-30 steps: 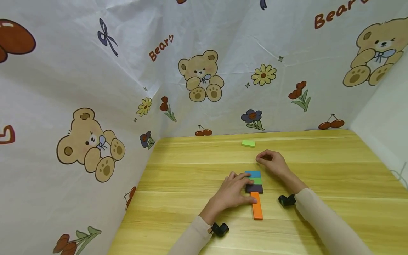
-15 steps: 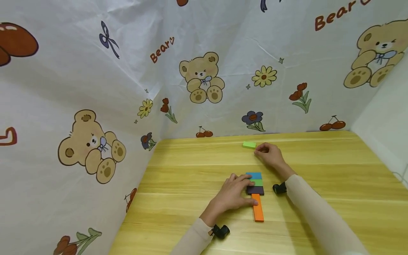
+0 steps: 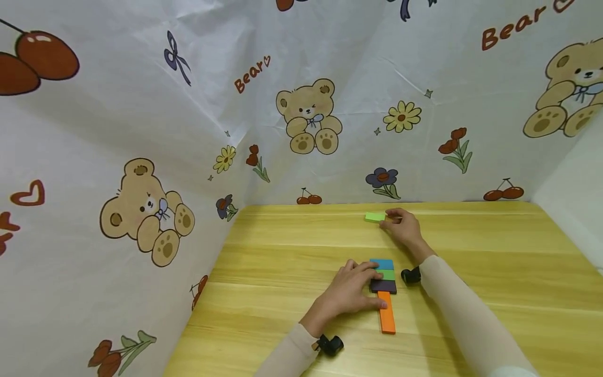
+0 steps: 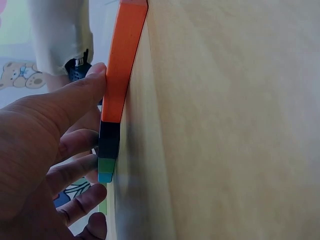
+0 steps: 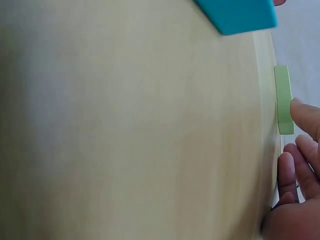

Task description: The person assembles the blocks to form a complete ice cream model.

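In the head view my left hand (image 3: 349, 289) lies over a row of flat blocks, fingers spread. Its fingertips are on the blue block (image 3: 385, 264) and the green block (image 3: 388, 275); its thumb touches the long orange block (image 3: 387, 319). A dark block (image 3: 383, 286) sits between green and orange. The left wrist view shows the thumb at the orange block's (image 4: 122, 60) side. Farther back, my right hand (image 3: 404, 228) is at the right end of a light green block (image 3: 375, 217), thumb and forefinger either side of it. In the right wrist view the thumb overlaps this block (image 5: 283, 95).
The blocks lie on a wood-grain table (image 3: 282, 241). Behind and to the left hangs a white sheet (image 3: 198, 104) printed with bears and flowers. A white wall (image 3: 570, 204) bounds the right side. Small dark cameras (image 3: 331, 345) sit at both wrists.
My right hand has moved back and away to the end of the light green block. The left hand stays on the block row. The head view has shifted slightly.
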A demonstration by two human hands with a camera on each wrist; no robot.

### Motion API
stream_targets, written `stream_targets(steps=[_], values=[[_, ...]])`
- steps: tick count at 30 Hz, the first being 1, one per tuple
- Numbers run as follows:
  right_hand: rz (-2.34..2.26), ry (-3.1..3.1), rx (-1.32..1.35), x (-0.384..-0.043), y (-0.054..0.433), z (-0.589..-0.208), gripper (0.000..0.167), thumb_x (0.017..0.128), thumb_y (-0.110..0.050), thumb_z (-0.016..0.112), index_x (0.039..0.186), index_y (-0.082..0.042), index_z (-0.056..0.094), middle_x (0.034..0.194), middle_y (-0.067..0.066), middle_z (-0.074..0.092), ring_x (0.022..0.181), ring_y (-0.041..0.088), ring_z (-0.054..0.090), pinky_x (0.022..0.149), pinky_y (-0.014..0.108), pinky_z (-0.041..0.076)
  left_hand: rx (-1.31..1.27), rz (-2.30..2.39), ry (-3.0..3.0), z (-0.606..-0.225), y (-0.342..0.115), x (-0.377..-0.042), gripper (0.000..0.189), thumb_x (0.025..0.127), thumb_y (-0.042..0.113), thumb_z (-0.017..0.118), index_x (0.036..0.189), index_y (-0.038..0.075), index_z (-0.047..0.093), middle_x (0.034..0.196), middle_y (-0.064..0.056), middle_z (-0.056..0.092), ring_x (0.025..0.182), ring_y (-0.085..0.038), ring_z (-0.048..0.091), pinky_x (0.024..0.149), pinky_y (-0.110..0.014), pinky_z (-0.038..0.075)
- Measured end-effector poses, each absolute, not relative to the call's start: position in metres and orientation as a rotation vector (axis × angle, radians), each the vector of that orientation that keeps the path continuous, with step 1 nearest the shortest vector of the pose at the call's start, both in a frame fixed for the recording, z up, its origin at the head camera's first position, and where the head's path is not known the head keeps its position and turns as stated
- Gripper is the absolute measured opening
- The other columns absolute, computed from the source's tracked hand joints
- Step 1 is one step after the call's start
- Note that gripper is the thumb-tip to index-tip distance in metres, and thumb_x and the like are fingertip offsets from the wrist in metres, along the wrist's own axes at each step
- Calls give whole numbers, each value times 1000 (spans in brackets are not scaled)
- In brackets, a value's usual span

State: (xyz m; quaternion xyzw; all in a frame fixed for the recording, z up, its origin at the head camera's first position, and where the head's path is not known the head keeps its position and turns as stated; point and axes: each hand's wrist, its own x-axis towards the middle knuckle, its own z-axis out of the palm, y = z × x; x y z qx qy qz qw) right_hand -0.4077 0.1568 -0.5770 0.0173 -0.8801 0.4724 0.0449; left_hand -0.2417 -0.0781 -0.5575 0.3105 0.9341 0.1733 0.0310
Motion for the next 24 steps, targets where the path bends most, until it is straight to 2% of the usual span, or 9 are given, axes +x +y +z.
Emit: stream_targets(steps=[6,24], values=[[1420,-2713,81,-410,155,-574,45,105,-26,69,144,-6,67,144,25,67,124,45,67,103,58,53,958,528,2884,-557,-78,-242,66,90,76,71,146,41,64,168,20,44,112,-8,43,87,-21,36],[1423,-2744,94,-410,155,-569,39,105,-23,68,140,-5,70,142,25,68,125,46,65,106,60,50,954,540,2875,-555,-78,-241,66,90,76,70,146,42,63,169,21,43,112,-7,43,88,-21,36]])
